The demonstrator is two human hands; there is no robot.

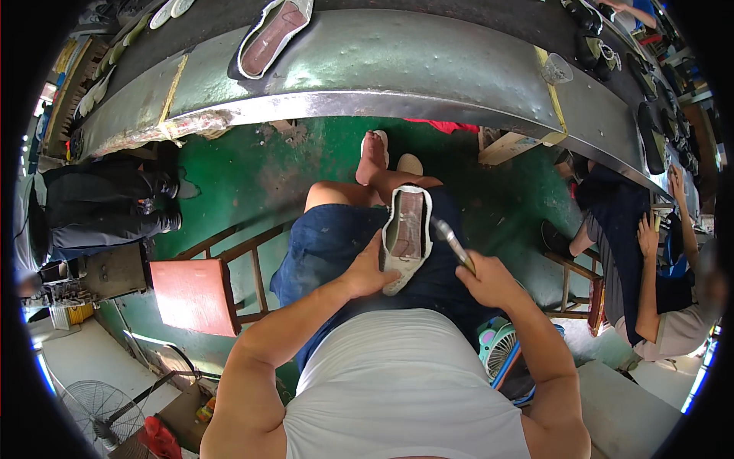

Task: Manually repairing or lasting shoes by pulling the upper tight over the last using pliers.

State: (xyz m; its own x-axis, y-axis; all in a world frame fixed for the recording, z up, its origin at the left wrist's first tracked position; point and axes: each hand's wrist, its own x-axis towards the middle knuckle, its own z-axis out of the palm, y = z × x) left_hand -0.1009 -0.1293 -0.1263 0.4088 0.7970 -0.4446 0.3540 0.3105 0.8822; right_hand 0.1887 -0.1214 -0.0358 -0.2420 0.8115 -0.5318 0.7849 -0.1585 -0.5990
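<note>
My left hand (369, 268) grips a shoe part (410, 233) by its side above my lap. The shoe is white-edged, with a reddish-brown inner panel facing up and its pale end toward me. My right hand (487, 281) is closed round the handle of a brush (451, 241) with a pale metal-looking collar. The brush head is just right of the shoe, apart from it or barely touching; I cannot tell which. A similar shoe (277, 40), dark-sided with a white rim, lies on the metal-edged bench (344, 69) ahead.
More dark shoes (648, 130) line the bench at right, pale soles (164, 14) at far left. A red-topped stool (195, 294) stands left. One person (107, 203) is at far left; another (650, 260) sits at right. A small green fan (501, 348) is beside my right hip.
</note>
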